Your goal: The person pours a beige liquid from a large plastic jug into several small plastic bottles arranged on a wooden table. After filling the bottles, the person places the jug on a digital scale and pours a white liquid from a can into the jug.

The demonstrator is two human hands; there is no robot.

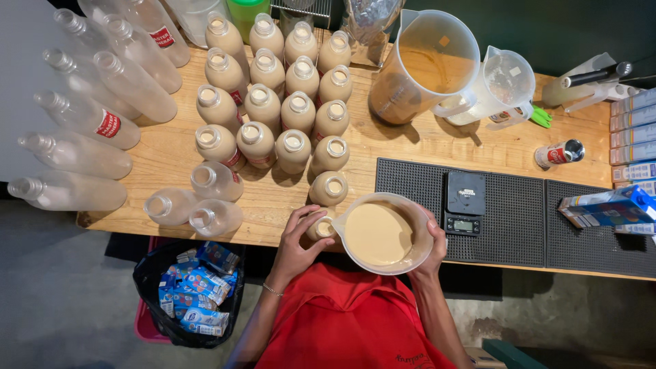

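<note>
Head view: the person stands at the near edge of a pale wooden table (pixel 424 147), and the step in hand looks like filling. The right hand (pixel 432 247) is wrapped around the far side of a clear plastic jug of beige, milky liquid (pixel 380 234), with its spout turned toward nine o'clock. There the left hand (pixel 298 239) curls its fingers around a small clear plastic bottle (pixel 322 228), open-mouthed and upright at the table's edge, touching the jug's spout. Judging by this, the pour calls for a slow tilt with the spout kept over the narrow neck and the bottle held steady.

Both forearms come up from six o'clock, elbows close to the red shirt (pixel 342 321), wrists bent inward toward each other.

At twelve o'clock from the hands stand rows of filled beige bottles (pixel 287 102); at ten o'clock lie empty clear bottles (pixel 89 123). A small black digital scale (pixel 465 201) sits on a black rubber mat (pixel 410 184) just at two o'clock of the jug. A bin of blue cartons (pixel 195 287) is at eight o'clock.
</note>
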